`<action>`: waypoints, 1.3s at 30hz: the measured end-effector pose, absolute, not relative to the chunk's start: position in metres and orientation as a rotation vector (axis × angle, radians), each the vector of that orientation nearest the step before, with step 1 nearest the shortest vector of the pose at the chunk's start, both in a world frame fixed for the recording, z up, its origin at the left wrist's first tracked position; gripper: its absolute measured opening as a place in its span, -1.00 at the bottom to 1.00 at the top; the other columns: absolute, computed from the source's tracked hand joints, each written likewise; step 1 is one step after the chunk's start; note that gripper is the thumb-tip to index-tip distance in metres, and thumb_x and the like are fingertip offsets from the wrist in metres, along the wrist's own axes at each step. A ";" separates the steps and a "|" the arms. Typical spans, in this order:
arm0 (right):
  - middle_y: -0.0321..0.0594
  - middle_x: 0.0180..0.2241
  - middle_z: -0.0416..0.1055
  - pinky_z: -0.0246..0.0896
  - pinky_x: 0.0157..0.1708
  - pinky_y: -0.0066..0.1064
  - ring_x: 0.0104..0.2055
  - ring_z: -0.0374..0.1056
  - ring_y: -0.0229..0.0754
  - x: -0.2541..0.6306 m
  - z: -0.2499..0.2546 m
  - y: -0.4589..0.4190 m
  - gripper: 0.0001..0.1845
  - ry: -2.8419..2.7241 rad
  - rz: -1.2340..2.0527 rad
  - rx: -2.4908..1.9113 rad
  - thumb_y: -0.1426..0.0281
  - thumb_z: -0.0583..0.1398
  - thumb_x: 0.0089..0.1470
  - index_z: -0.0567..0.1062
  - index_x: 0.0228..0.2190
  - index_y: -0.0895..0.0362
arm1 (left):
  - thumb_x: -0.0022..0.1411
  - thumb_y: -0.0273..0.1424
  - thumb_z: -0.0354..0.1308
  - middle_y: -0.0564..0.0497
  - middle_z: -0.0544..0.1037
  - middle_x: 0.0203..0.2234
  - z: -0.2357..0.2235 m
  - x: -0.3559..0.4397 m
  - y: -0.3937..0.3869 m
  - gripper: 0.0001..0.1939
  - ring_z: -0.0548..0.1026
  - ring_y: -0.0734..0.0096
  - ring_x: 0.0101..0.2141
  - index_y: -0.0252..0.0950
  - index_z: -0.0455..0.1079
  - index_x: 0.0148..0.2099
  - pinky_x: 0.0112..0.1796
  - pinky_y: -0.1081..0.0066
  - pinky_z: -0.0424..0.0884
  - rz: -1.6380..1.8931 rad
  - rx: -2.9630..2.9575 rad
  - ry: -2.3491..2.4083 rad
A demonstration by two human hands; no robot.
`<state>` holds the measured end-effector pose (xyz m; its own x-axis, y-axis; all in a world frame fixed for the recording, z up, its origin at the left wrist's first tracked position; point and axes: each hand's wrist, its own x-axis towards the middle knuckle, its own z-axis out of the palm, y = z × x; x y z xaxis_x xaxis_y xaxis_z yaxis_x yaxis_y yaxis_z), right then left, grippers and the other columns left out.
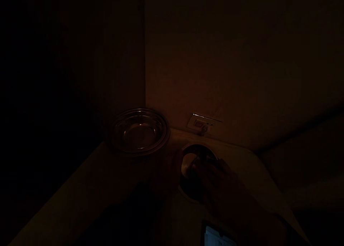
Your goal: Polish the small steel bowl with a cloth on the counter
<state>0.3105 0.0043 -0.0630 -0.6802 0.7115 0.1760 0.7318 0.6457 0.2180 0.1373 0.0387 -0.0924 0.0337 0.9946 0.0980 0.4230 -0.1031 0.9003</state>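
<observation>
Dimly, 1 wide metal bowl [139, 135] stands leftmost; next, the left hand [169, 170] meets a round container [197, 144] on the tabletop [242, 158]; the right hand [212, 178] reaches inside, both grips too dark to tell, near 1 lit smartphone [219, 239].

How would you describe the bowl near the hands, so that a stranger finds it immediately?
Find the table, then the wall socket beyond it. In front of this socket sits the round bowl. Unlike the wider dish to its left, it is partly covered by the right hand.

Near darkness, brownish wall [228, 59], socket plate [200, 123], tabletop [248, 167]
</observation>
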 end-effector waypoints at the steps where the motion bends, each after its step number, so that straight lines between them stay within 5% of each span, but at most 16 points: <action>1: 0.02 0.04 0.35 0.00 0.03 -0.03 0.06 0.23 0.04 0.308 -0.062 0.005 -0.49 -2.778 -0.417 -1.234 0.43 0.08 0.08 0.29 0.08 0.33 | 0.28 -0.22 -0.17 -0.07 0.59 -0.42 -0.093 0.137 0.038 -0.58 0.53 0.30 -0.37 -0.25 0.49 -0.27 -0.31 0.36 0.43 1.042 1.615 1.463; 9: 0.07 0.13 0.23 0.07 0.12 -0.08 0.17 0.13 0.06 0.300 -0.067 0.009 -0.48 -2.802 -0.439 -1.207 0.46 0.08 0.08 0.28 0.09 0.34 | 0.30 -0.23 -0.21 -0.08 0.59 -0.45 -0.093 0.135 0.043 -0.55 0.52 0.32 -0.40 -0.29 0.48 -0.30 -0.30 0.36 0.42 1.069 1.506 1.334; 28: 0.04 0.02 0.37 0.14 0.10 -0.08 0.07 0.27 0.02 0.309 -0.056 0.003 -0.60 -2.825 -0.330 -1.210 0.46 0.07 0.08 0.42 -0.04 0.32 | 0.28 -0.28 -0.15 -0.05 0.57 -0.51 -0.085 0.138 0.039 -0.60 0.50 0.32 -0.45 -0.29 0.45 -0.40 -0.39 0.38 0.34 1.105 1.411 1.381; 39: 0.07 0.09 0.29 0.10 0.11 -0.05 0.12 0.20 0.05 0.296 -0.056 0.008 -0.57 -2.786 -0.376 -1.243 0.45 0.06 0.11 0.37 0.01 0.34 | 0.30 -0.29 -0.19 -0.02 0.56 -0.49 -0.089 0.135 0.041 -0.61 0.49 0.39 -0.44 -0.29 0.40 -0.39 -0.33 0.41 0.34 1.162 1.547 1.263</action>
<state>0.2958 0.0085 -0.0564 -0.6708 0.7241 0.1601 0.7407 0.6432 0.1942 0.1352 0.0406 -0.0894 0.0761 0.9842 0.1602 0.2416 -0.1740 0.9546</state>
